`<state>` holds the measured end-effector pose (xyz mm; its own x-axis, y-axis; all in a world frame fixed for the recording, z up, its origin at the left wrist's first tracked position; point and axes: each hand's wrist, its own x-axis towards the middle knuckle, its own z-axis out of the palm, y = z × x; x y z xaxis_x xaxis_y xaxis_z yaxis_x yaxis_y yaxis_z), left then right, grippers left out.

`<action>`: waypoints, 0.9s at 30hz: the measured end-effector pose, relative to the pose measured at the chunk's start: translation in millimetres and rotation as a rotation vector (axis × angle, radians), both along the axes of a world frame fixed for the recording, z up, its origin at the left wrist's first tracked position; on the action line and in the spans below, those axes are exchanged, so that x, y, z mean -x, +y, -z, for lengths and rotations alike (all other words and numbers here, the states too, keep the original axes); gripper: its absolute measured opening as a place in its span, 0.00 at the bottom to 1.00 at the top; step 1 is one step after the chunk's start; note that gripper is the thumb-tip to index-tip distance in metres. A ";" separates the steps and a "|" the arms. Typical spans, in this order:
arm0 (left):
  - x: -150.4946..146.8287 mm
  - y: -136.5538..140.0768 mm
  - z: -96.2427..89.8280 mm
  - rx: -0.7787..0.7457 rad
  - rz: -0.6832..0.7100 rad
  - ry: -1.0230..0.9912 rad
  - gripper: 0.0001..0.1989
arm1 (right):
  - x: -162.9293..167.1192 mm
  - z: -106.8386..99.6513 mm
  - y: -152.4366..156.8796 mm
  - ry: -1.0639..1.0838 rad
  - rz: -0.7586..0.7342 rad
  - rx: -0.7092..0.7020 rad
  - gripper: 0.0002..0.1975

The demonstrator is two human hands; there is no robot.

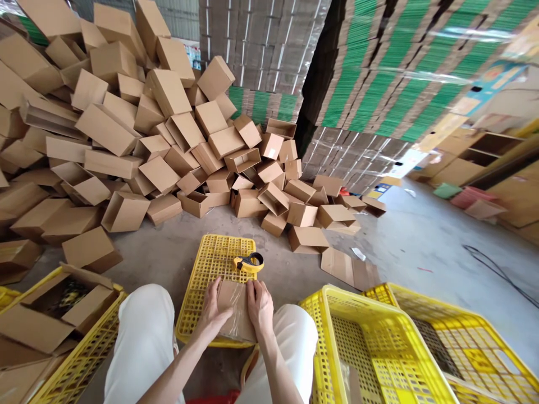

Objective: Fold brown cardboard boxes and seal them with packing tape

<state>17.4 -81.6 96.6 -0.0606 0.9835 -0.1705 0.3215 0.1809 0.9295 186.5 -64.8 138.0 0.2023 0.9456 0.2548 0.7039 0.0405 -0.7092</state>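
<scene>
Between my knees, a small cardboard box [234,311] with shiny clear tape across its top lies on an upturned yellow plastic crate [210,264]. My left hand [214,311] grips the box's left side, the thumb lying over its top. Against the right side presses my right hand [260,306], its fingers curled at the far edge. Just beyond the box, a yellow and black tape dispenser [248,262] rests on the crate. The undersides of the box and some fingertips are hidden.
A big heap of cardboard boxes [164,129] spreads ahead and left. Yellow crates [328,336] stand by my right knee. At my left, another yellow crate [101,336] holds an open carton [96,303]. Tall stacks of flattened cardboard [379,73] rise behind; a black cable [501,275] lies right.
</scene>
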 end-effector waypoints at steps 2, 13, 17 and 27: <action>1.5 -5.6 5.0 0.008 -0.021 -0.007 0.50 | 0.1 0.8 0.0 0.000 0.000 -0.001 0.24; -5.8 22.2 -9.1 -0.029 -0.007 0.007 0.51 | 0.0 -1.9 4.3 0.011 -0.016 -0.017 0.24; -14.9 48.7 -19.9 -0.059 0.031 -0.010 0.50 | -0.2 -2.6 3.4 0.018 -0.027 -0.009 0.24; -11.0 45.2 -21.1 -0.141 0.123 0.143 0.48 | -6.0 5.0 6.8 0.198 0.015 0.039 0.26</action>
